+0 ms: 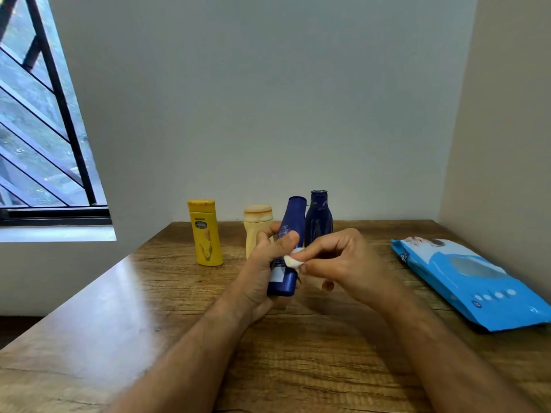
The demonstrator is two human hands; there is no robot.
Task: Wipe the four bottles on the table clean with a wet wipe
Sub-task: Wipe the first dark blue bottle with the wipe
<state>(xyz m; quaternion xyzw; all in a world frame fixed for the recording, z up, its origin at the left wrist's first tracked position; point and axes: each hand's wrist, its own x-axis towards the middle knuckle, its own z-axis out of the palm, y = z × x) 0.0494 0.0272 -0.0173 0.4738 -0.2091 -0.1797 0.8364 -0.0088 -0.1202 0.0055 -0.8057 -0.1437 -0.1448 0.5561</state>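
Observation:
My left hand grips a tall blue bottle and holds it tilted above the wooden table. My right hand pinches a small white wet wipe against the bottle's lower side. Behind my hands stand three more bottles: a yellow bottle on the left, a pale cream bottle partly hidden by my left hand, and a dark navy bottle just right of the held one.
A blue pack of wet wipes lies flat on the table at the right, close to the side wall. A barred window is at the left. The table's far edge meets the wall behind the bottles.

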